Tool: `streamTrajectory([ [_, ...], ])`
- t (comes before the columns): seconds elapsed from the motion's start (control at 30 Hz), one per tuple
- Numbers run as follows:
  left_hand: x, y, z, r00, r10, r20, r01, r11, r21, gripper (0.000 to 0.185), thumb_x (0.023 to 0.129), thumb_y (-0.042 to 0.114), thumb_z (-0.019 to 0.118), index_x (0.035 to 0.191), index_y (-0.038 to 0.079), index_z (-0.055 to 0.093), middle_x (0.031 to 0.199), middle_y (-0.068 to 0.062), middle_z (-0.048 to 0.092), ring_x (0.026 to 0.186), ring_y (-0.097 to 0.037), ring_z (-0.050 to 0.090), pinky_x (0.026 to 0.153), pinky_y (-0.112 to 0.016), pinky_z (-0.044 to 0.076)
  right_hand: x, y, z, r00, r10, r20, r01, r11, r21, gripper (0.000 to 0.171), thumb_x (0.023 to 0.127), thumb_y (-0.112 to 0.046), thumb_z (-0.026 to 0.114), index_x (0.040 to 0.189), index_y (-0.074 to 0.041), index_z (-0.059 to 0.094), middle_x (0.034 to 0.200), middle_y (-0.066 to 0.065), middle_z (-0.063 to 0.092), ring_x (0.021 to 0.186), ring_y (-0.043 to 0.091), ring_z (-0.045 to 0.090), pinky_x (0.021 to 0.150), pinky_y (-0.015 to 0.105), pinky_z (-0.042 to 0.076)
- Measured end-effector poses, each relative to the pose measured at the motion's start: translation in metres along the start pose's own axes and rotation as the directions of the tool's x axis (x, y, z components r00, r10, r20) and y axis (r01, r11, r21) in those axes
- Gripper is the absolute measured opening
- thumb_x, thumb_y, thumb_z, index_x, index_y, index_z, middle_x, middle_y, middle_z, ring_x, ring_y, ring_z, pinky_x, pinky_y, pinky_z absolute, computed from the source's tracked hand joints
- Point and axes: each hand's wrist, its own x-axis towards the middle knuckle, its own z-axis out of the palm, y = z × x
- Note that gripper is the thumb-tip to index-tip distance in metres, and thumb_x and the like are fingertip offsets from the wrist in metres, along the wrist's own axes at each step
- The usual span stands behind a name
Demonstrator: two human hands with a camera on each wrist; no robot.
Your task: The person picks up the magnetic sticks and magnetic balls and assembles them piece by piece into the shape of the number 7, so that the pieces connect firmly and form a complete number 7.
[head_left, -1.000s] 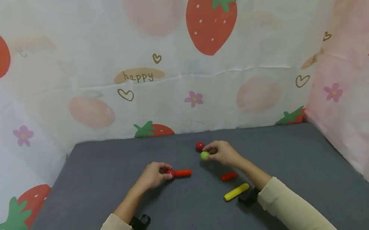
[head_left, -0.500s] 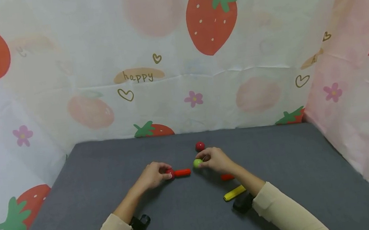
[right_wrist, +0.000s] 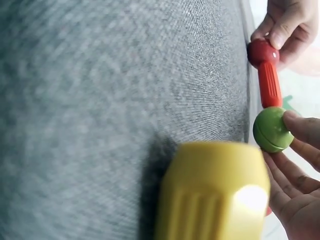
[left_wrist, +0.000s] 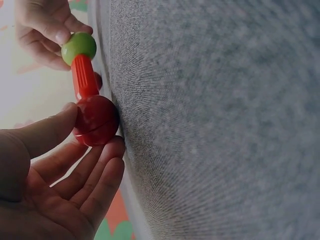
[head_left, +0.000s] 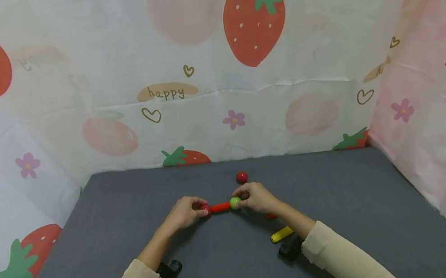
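Observation:
My left hand [head_left: 185, 212] pinches a red ball [left_wrist: 96, 120] between thumb and fingers. A ridged red rod [left_wrist: 84, 76] extends from that ball toward the right. At the rod's other end, my right hand [head_left: 258, 197] pinches a green ball [right_wrist: 272, 130], which touches the rod's tip. Ball, rod and ball form one straight line just above or on the grey cloth; I cannot tell whether the green ball is fixed on. Another red ball [head_left: 242, 177] lies behind my right hand.
A yellow ridged rod [head_left: 281, 234] lies by my right wrist, large and close in the right wrist view. A second red rod [head_left: 271, 216] is mostly hidden under my right forearm. The grey-covered table [head_left: 130, 189] ends at a strawberry-print curtain [head_left: 110, 78].
My right hand has moved left and slightly toward me with the green ball, bringing it against the red rod's free end. My left hand has stayed on the red ball.

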Motion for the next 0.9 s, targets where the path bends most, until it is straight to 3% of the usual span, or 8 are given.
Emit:
streamTrajectory([
  [0.9,0.0022,0.0030,0.0004,1.000,-0.026,0.009,0.026,1.000,0.008,0.028,0.089,0.016,0.072,0.115,0.005,0.071,0.112,-0.010,0.071,0.106,-0.026,0.062,0.096,-0.046,0.048,0.0001,0.0029,-0.0018,1.000,0.020,0.010,-0.019,1.000,-0.020,0.024,0.085,-0.013,0.074,0.108,-0.006,0.072,0.103,0.009,0.072,0.089,0.017,0.067,0.069,0.024,0.052],
])
